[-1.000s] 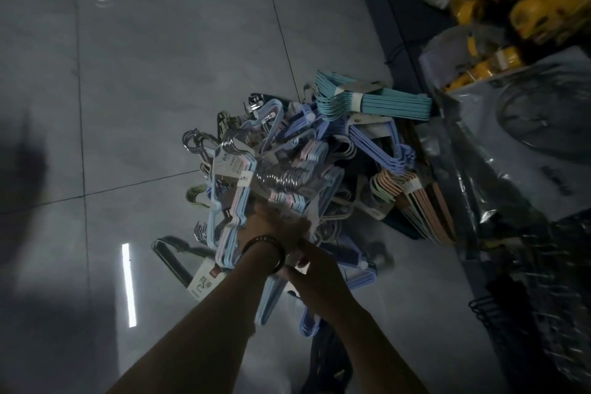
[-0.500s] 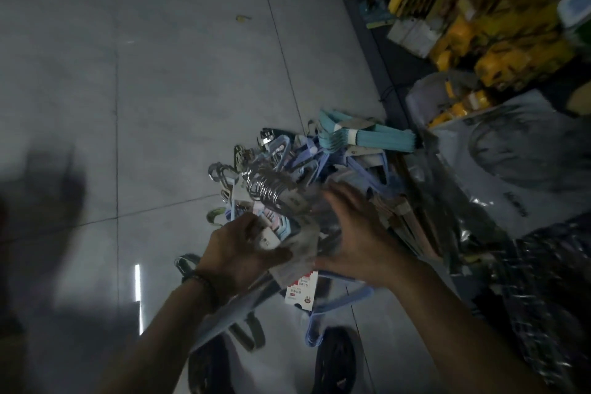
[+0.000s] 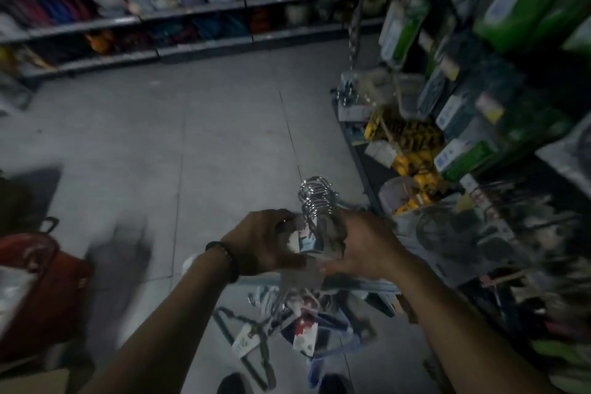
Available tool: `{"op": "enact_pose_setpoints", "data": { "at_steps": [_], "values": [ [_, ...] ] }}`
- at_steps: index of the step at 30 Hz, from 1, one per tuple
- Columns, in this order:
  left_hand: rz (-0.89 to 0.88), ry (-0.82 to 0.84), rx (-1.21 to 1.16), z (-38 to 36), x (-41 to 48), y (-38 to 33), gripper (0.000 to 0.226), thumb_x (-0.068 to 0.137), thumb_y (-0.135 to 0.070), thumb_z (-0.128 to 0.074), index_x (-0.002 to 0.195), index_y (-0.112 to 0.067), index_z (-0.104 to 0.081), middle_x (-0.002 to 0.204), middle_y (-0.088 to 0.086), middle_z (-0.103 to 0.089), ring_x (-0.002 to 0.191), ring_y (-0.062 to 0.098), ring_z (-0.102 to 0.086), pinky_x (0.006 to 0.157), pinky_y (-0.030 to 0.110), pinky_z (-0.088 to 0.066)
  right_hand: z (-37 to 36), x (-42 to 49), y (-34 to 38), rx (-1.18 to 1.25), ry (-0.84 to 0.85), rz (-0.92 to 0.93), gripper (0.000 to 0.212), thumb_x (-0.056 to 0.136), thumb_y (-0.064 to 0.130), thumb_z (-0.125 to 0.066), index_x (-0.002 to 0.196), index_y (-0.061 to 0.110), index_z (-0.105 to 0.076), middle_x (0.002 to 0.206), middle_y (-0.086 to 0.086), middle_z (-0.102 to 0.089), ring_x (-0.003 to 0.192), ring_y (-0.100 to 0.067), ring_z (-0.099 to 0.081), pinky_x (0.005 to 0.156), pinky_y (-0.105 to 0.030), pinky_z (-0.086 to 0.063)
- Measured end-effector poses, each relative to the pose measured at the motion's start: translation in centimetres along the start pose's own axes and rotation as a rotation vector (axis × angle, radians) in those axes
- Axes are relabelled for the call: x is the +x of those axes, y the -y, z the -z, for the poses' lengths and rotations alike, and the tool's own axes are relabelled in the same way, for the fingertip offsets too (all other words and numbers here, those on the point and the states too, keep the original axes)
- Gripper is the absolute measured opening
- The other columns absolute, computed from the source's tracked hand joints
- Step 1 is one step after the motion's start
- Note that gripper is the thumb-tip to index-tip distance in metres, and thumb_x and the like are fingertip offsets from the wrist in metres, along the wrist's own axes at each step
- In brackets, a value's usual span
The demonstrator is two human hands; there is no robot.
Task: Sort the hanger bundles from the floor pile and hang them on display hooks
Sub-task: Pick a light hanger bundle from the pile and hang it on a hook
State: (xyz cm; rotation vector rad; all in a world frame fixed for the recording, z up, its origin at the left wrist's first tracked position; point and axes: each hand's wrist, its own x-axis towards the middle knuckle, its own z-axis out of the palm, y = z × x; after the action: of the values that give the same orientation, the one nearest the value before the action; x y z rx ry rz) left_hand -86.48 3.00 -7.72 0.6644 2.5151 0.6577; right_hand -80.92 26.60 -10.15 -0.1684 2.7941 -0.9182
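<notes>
Grey floor tiles (image 3: pixel 192 137) fill the middle of the view. Dark shelving (image 3: pixel 192 3) of blurred goods runs along the far wall, and a display rack (image 3: pixel 511 9) of green-and-white packs stands on your right, with yellow goods (image 3: pixel 412 150) low on it. A red basket (image 3: pixel 41 281) sits at the left edge.

The floor pile (image 3: pixel 287 323) of pastel blue hangers lies just in front of your shoes (image 3: pixel 233 384), below your forearms.

One hanger bundle (image 3: pixel 308 241) is lifted clear of the pile and held upright between your hands, near the foot of the rack. Its chrome hooks (image 3: pixel 315 198) stand stacked together above your knuckles.

Your left hand (image 3: pixel 265 243) grips the bundle's neck from the left, fingers curled round it. Your right hand (image 3: pixel 364 243) closes on the same neck from the right, fingers wrapped over the paper band. A dark bead bracelet (image 3: pixel 224 256) circles your left wrist.

Labels: the held bundle's band shows a pale printed panel. A red-and-white card (image 3: pixel 305 329) and a white tag (image 3: pixel 244 337) lie on the pile. Motion blur and dim light leave all the writing unreadable, and no brand can be made out.
</notes>
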Motion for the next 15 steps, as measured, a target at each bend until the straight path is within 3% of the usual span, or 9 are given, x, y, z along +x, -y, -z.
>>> {"op": "enact_pose_setpoints", "data": {
  "at_steps": [2, 4, 6, 7, 9, 12, 15],
  "values": [
    [-0.015, -0.198, 0.234, 2.1, -2.1, -2.7, 0.077, 0.071, -0.076, -0.077, 0.134, -0.035, -0.060, 0.132, -0.004, -0.061, 0.119, 0.023, -0.058, 0.096, 0.041, -0.055, 2.4, -2.1, 1.9, 0.073, -0.086, -0.089, 0.072, 0.052, 0.070, -0.088, 0.111, 0.041, -0.060, 0.092, 0.024, -0.070, 0.087, 0.001, -0.068, 0.071, -0.022, -0.055],
    [0.095, -0.492, 0.340, 2.0, -4.2, -4.5, 0.086, 0.068, -0.079, -0.074, 0.139, -0.033, -0.055, 0.140, 0.003, -0.050, 0.127, 0.029, -0.046, 0.101, 0.046, -0.049, 4.0, -3.7, 3.1, 0.110, -0.168, -0.174, 0.075, 0.052, 0.065, -0.091, 0.116, 0.038, -0.062, 0.095, 0.025, -0.071, 0.088, 0.000, -0.068, 0.068, -0.020, -0.053],
    [0.159, -0.733, 0.128, 0.2, -6.4, -6.5, 0.071, 0.073, -0.060, -0.079, 0.130, -0.026, -0.055, 0.130, 0.007, -0.051, 0.121, 0.031, -0.046, 0.097, 0.047, -0.047, 5.5, -5.4, 4.6, 0.129, -0.291, -0.256, 0.082, 0.048, 0.072, -0.088, 0.117, 0.038, -0.062, 0.101, 0.024, -0.072, 0.093, -0.003, -0.069, 0.075, -0.029, -0.059],
    [0.200, -0.770, -0.049, -0.8, -7.4, -7.4, 0.066, 0.073, -0.057, -0.080, 0.125, -0.025, -0.054, 0.124, 0.006, -0.052, 0.118, 0.031, -0.048, 0.096, 0.046, -0.047, 6.0, -6.2, 5.5, 0.132, -0.350, -0.302, 0.085, 0.045, 0.076, -0.085, 0.117, 0.038, -0.061, 0.103, 0.022, -0.072, 0.095, -0.007, -0.070, 0.078, -0.033, -0.060],
    [0.334, -0.675, -0.534, -1.8, -8.8, -9.7, 0.074, 0.067, -0.069, -0.076, 0.120, -0.026, -0.046, 0.120, 0.005, -0.050, 0.114, 0.032, -0.053, 0.095, 0.046, -0.050, 6.8, -7.7, 7.4, 0.129, -0.464, -0.376, 0.093, 0.041, 0.078, -0.082, 0.122, 0.037, -0.059, 0.112, 0.018, -0.071, 0.101, -0.016, -0.069, 0.082, -0.037, -0.059],
    [0.458, -0.291, -1.161, -1.0, -9.6, -11.6, 0.095, 0.074, -0.069, -0.080, 0.140, -0.026, -0.027, 0.134, 0.010, -0.049, 0.107, 0.027, -0.058, 0.089, 0.044, -0.054, 7.5, -9.4, 10.7, 0.119, -0.617, -0.477, 0.101, 0.043, 0.079, -0.079, 0.131, 0.037, -0.055, 0.118, 0.013, -0.071, 0.107, -0.022, -0.069, 0.081, -0.035, -0.055],
    [0.419, -0.214, -1.359, 0.8, -9.4, -11.0, 0.123, 0.052, -0.081, -0.085, 0.148, -0.037, -0.023, 0.152, 0.018, -0.045, 0.119, 0.035, -0.060, 0.095, 0.051, -0.058, 7.4, -10.5, 14.2, 0.185, -0.739, -0.570, 0.093, 0.043, 0.082, -0.080, 0.121, 0.038, -0.057, 0.111, 0.013, -0.069, 0.099, -0.021, -0.069, 0.077, -0.035, -0.054]
  ]
}}
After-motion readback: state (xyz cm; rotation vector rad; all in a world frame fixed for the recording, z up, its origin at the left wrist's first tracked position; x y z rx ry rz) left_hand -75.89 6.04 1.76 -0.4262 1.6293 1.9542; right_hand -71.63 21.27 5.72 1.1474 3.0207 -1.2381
